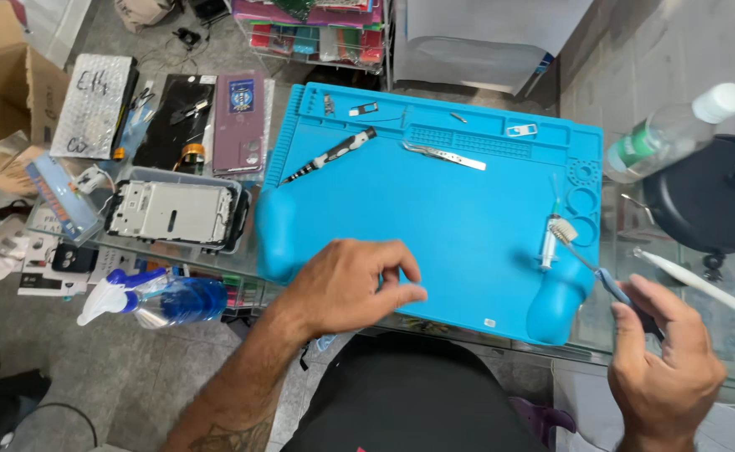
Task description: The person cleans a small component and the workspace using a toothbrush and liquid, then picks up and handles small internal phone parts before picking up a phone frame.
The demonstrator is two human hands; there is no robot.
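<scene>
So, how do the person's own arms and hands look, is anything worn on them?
Both arms are bare, with no sleeves in view. The left hand and right hand wear no gloves, and no rings or watch show. A dark tattoo marks the left forearm near the bottom edge.

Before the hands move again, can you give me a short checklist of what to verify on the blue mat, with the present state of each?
1. Right hand grips the toothbrush: ok.
2. Left hand is free: cannot tell, fingers pinched together, anything between them is too small to see.
3. Middle of the blue mat is bare: ok.
4. Tweezers and screwdriver lie on the mat: ok.
5. Syringe is apart from the brush head: not ok, they overlap.
6. Clear bottle stands upright: not ok, tilted.
</scene>
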